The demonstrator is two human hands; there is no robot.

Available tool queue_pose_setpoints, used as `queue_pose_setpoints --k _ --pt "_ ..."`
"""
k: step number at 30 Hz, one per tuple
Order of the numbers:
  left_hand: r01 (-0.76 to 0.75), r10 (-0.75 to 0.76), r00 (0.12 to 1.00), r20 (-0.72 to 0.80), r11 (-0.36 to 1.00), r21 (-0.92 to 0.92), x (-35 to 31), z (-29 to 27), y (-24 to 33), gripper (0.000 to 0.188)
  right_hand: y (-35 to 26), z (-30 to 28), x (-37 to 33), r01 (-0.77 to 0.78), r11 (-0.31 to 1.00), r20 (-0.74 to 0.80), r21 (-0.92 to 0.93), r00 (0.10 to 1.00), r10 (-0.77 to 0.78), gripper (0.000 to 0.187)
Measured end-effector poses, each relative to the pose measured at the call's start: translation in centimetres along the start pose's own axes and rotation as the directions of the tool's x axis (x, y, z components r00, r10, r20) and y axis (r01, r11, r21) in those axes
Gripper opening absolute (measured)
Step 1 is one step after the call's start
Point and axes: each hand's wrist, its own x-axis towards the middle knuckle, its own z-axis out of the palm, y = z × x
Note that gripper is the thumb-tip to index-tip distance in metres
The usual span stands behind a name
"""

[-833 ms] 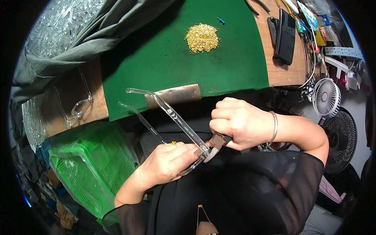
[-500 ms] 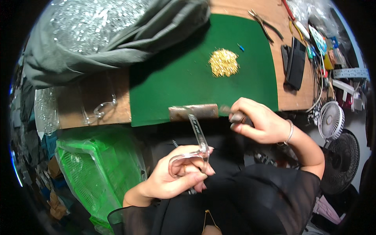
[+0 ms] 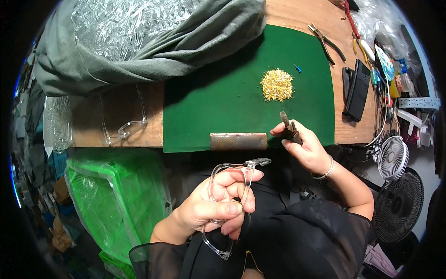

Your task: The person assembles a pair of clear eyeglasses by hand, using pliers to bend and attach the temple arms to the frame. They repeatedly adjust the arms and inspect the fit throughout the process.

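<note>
A clear plastic eyeglass frame (image 3: 246, 186) is held by my left hand (image 3: 216, 204), with the fingers closed around its rims. One temple end of it points toward the right. My right hand (image 3: 309, 146) grips a dark, worn metal hand tool (image 3: 290, 132) that looks like pliers; its rounded end sticks up past the fingers and the palm hides the rest. Between the hands and the mat, a brown ridged block (image 3: 238, 141) sits at the table's front edge. Beyond my right hand lies a pile of small gold-coloured metal parts (image 3: 277, 85).
A green mat (image 3: 204, 107) covers the wooden table. A grey cloth (image 3: 153, 69) wraps many clear frames (image 3: 130, 23) at the back left. Another clear frame (image 3: 125, 131) lies left. Pliers (image 3: 325, 44), a black case (image 3: 357, 90) and a fan (image 3: 392, 158) stand right. A green crate (image 3: 116, 200) is below.
My left hand has turned the eyeglass frame, so its temple swung from pointing at the block to pointing right. My right hand has tilted its tool upward. The whole view has shifted slightly.
</note>
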Motion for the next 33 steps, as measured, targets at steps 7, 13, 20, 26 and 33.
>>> queue_pose_setpoints --k 7,13,20,26,33 --pt "-0.003 0.005 0.999 -0.049 0.999 0.05 -0.3 0.2 0.9 0.057 -0.2 -0.6 1.0 0.227 0.845 0.042 -0.483 0.971 -0.237 0.025" --pt "-0.274 0.38 0.925 0.005 0.658 0.701 -0.9 1.5 0.3 0.053 0.6 -0.4 2.9 0.212 0.44 0.104 -0.873 0.961 -0.257 0.052" --pt "-0.523 0.631 0.752 0.192 0.393 0.756 -0.8 0.1 0.5 0.035 0.3 -2.3 0.6 0.145 0.607 -0.017 -0.781 0.968 -0.252 0.043" --pt "-0.594 0.67 0.691 0.271 0.314 0.74 0.8 0.6 0.0 0.03 3.4 -2.7 4.2 0.051 0.687 -0.164 -0.725 0.956 -0.245 0.012" --pt "-0.494 0.727 0.682 0.074 0.384 0.78 0.7 0.3 -0.4 0.062 3.7 -1.5 4.3 0.023 0.635 -0.181 -0.772 0.95 -0.254 0.017"
